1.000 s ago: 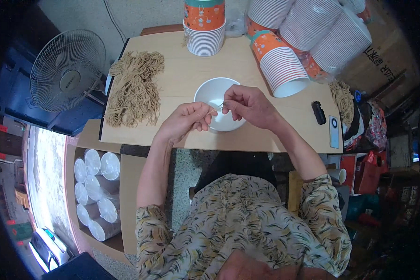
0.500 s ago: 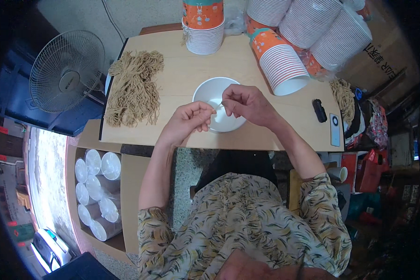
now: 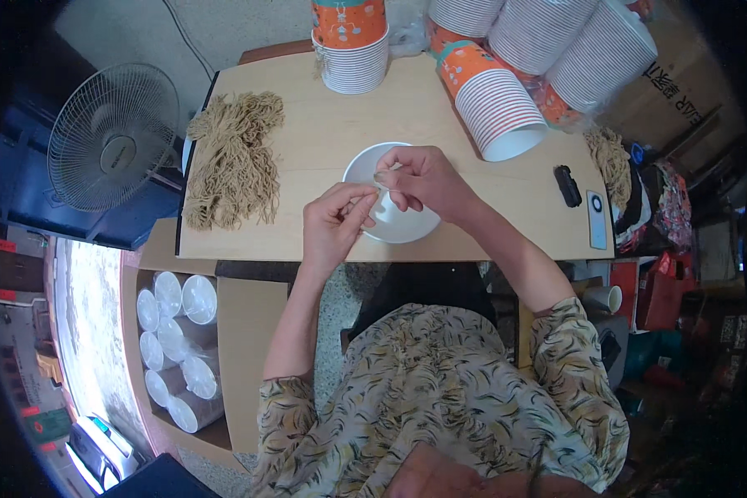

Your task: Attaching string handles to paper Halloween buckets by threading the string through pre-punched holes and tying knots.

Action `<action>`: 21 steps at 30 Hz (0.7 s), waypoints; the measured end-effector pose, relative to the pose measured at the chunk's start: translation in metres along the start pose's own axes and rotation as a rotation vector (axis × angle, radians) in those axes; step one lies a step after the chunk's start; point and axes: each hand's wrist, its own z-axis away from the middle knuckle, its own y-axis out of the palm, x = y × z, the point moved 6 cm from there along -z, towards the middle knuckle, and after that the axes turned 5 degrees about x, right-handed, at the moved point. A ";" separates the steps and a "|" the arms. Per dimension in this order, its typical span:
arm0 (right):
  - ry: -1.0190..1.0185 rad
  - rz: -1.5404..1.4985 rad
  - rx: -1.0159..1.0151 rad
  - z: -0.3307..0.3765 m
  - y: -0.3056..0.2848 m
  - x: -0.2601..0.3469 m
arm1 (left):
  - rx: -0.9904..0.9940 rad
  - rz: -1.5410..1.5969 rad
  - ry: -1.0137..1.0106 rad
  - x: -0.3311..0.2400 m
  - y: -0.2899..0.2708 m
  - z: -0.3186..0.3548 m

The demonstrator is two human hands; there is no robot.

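Observation:
Both hands meet over a white paper bowl (image 3: 402, 226) at the middle of the table. The fingertips of my left hand (image 3: 335, 214) are pinched together near the bowl's left rim. My right hand (image 3: 423, 181) is pinched too, its fingertips almost touching the left ones above the bowl. Whatever lies between the fingers is too small and thin to name. A pile of tan cord strands (image 3: 234, 166) lies on the table to the left of my hands.
An upright stack of orange and white paper bowls (image 3: 353, 66) stands at the back, and a tilted stack (image 3: 502, 112) lies right of it. A black object (image 3: 568, 186) and a phone (image 3: 596, 220) lie at the right edge. A fan (image 3: 114, 149) stands left; a carton (image 3: 253, 357) holds wrapped cups.
My hands have drawn closer together, the right one shifting slightly left, with fingertips now nearly meeting. The view has moved slightly.

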 end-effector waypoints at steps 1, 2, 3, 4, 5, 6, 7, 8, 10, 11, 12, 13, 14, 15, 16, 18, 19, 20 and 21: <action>0.000 -0.001 -0.005 0.000 0.001 -0.002 | 0.005 0.000 0.000 0.000 0.002 0.001; 0.012 -0.015 -0.005 -0.001 0.002 -0.004 | -0.018 0.007 0.001 0.000 0.002 0.002; 0.026 -0.029 -0.002 -0.001 0.003 -0.006 | -0.044 0.013 0.001 0.001 0.001 0.004; 0.026 -0.029 -0.004 -0.001 0.003 -0.007 | -0.042 0.014 0.000 0.003 0.002 0.004; 0.021 -0.031 -0.004 -0.001 0.003 -0.007 | -0.042 0.064 -0.040 0.008 0.002 0.005; 0.015 -0.033 0.000 -0.001 0.003 -0.008 | -0.045 0.113 -0.081 0.014 0.002 0.006; 0.015 -0.033 0.000 -0.002 0.002 -0.008 | -0.046 0.112 -0.082 0.017 0.001 0.007; 0.021 -0.045 0.018 -0.002 0.003 -0.008 | -0.038 0.135 -0.073 0.020 0.001 0.006; 0.028 -0.056 0.034 -0.003 0.001 -0.008 | -0.029 0.160 -0.063 0.020 0.001 0.005; 0.040 -0.070 0.052 -0.003 0.001 -0.007 | -0.028 0.170 -0.084 0.019 0.001 0.005; 0.052 -0.083 0.069 -0.003 0.001 -0.006 | -0.026 0.179 -0.103 0.019 0.001 0.005; 0.050 -0.083 0.068 -0.003 0.000 -0.006 | -0.025 0.178 -0.102 0.019 0.000 0.005; 0.031 -0.087 0.065 -0.004 -0.001 -0.005 | -0.017 0.180 -0.104 0.019 0.000 0.004; 0.013 -0.092 0.062 -0.005 -0.002 -0.005 | -0.008 0.182 -0.107 0.020 0.000 0.005; 0.013 -0.092 0.061 -0.005 -0.002 -0.005 | -0.007 0.181 -0.107 0.019 0.002 0.005; 0.045 -0.059 0.057 -0.004 -0.003 -0.006 | -0.046 0.162 0.002 0.010 0.003 0.004; 0.043 -0.060 0.056 -0.005 -0.002 -0.006 | -0.044 0.161 0.004 0.009 0.003 0.004; 0.063 -0.070 0.052 -0.006 -0.002 -0.007 | -0.044 0.109 0.052 0.005 0.003 0.005; 0.084 -0.080 0.049 -0.006 -0.002 -0.009 | -0.044 0.059 0.099 0.001 0.003 0.005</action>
